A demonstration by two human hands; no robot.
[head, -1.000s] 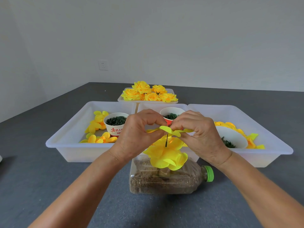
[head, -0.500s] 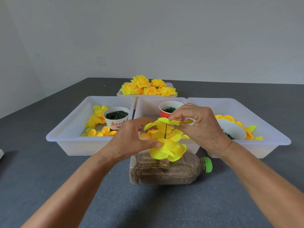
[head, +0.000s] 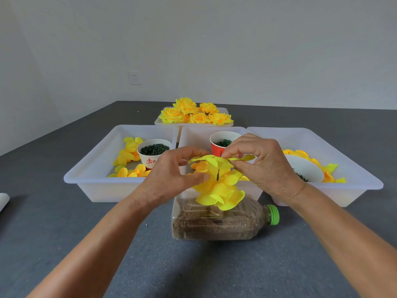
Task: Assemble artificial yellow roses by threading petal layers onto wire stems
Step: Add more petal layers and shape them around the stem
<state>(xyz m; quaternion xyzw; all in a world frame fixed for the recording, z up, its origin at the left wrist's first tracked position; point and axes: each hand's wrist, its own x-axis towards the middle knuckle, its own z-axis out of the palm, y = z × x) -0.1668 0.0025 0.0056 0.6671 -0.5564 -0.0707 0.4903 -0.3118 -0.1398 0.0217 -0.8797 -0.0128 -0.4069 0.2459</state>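
Note:
A half-built yellow rose (head: 221, 195) stands on a dark green wire stem (head: 218, 174) stuck into a clear bottle (head: 217, 222) lying on its side. A flat yellow petal layer (head: 212, 161) sits at the stem's top. My right hand (head: 260, 166) pinches that layer's right side between thumb and fingers. My left hand (head: 171, 175) presses its thumb against the stacked petals below, its fingers curled over the layer's left edge. The stem's base is hidden by petals.
Three white trays stand behind: the left tray (head: 86, 168) holds loose petals and a white cup (head: 153, 152) of green parts, the middle one a red cup (head: 223, 143), the right tray (head: 354, 168) petals and a bowl. Finished roses (head: 193, 112) lie on a far tray.
The petal layer has come down onto the stem's tip. My left hand dropped from the layer to grip the stacked petals, then its fingers rose again to the layer's left edge.

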